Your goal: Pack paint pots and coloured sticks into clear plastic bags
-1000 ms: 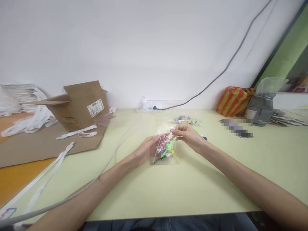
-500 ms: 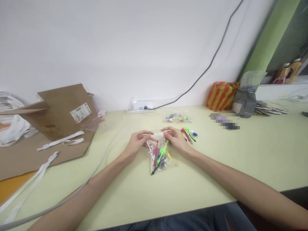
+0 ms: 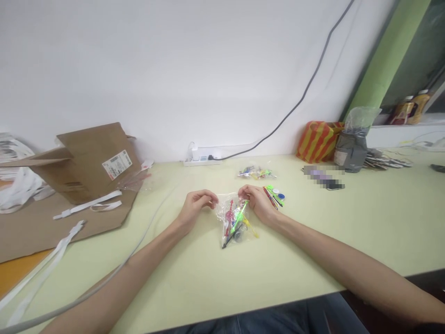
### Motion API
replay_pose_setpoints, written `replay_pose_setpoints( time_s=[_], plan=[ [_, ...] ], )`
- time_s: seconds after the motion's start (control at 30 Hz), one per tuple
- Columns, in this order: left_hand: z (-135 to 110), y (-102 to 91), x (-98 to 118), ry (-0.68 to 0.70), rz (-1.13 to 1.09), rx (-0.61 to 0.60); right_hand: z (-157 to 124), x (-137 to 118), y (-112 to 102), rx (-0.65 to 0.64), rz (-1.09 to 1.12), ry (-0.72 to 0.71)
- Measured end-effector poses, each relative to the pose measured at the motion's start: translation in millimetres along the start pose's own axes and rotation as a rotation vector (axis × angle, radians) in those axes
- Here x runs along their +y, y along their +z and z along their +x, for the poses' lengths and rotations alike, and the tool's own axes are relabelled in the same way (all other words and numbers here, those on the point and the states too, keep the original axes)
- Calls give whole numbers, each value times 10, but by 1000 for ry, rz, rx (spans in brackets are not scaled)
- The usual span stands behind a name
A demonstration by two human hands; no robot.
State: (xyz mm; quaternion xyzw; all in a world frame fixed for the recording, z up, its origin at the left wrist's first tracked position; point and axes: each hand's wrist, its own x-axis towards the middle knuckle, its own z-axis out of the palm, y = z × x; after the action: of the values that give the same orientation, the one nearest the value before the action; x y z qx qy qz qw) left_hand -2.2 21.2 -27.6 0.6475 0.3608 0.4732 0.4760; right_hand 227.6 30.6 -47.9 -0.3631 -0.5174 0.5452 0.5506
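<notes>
A clear plastic bag (image 3: 233,221) lies between my hands, holding red, green, yellow and black arrow-shaped plastic pieces and some round discs. My left hand (image 3: 199,206) pinches the bag's upper left corner between thumb and fingers. At the upper right corner, my right hand (image 3: 256,203) grips the bag's edge with its fingers curled. Just beyond the right hand sits a loose pile of coloured plastic pieces (image 3: 275,196) with white and blue discs. Farther back lies another filled clear bag (image 3: 256,172).
An open cardboard box (image 3: 93,162) and white straps (image 3: 86,204) occupy the left side. Against the wall is a power strip (image 3: 202,160) with a dark cable. A striped bag (image 3: 316,140), a grey bag (image 3: 351,148) and a blurred-out phone (image 3: 325,178) are at the right.
My hands have moved apart, stretching the bag's top edge between them. The bag has shifted slightly to the right, and its pieces show more fully.
</notes>
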Motion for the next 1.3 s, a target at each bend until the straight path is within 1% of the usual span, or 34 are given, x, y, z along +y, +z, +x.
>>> replay_pose_setpoints(
  time_s=[0.07,0.17,0.23,0.3,0.37,0.43,0.5,0.6,0.7,0.83,0.97,1.13,1.3],
  plan=[
    [-10,13,29,9,20,-13,-25,-36,16,-29,-101,-22],
    [-21,45,52,1,19,40,-83,-90,49,-126,-287,-72],
    [-26,65,53,-43,3,46,-116,-100,72,-184,-378,-113],
    [-30,78,48,-104,24,4,-136,-87,95,-218,-417,-145],
    [-34,85,40,-133,68,-42,-144,-65,118,-207,-372,-166],
    [-39,91,30,-116,93,-55,-143,-46,138,-178,-258,-160],
    [-45,103,20,-86,94,-58,-137,-37,151,-169,-175,-118],
    [-57,133,16,-41,110,-58,-124,-35,156,-233,-229,-44],
    [-70,164,23,-21,128,-80,-118,-31,152,-276,-303,-39],
    [-73,162,17,-24,144,-134,-132,-15,160,-233,-263,-99],
    [-54,126,-6,-17,246,-162,-149,-2,181,-248,-166,-89],
    [-53,122,8,-2,281,-158,-165,-37,200,-274,-247,-38],
    [-66,130,5,8,306,-167,-182,-45,205,-252,-292,-67]
  ],
)
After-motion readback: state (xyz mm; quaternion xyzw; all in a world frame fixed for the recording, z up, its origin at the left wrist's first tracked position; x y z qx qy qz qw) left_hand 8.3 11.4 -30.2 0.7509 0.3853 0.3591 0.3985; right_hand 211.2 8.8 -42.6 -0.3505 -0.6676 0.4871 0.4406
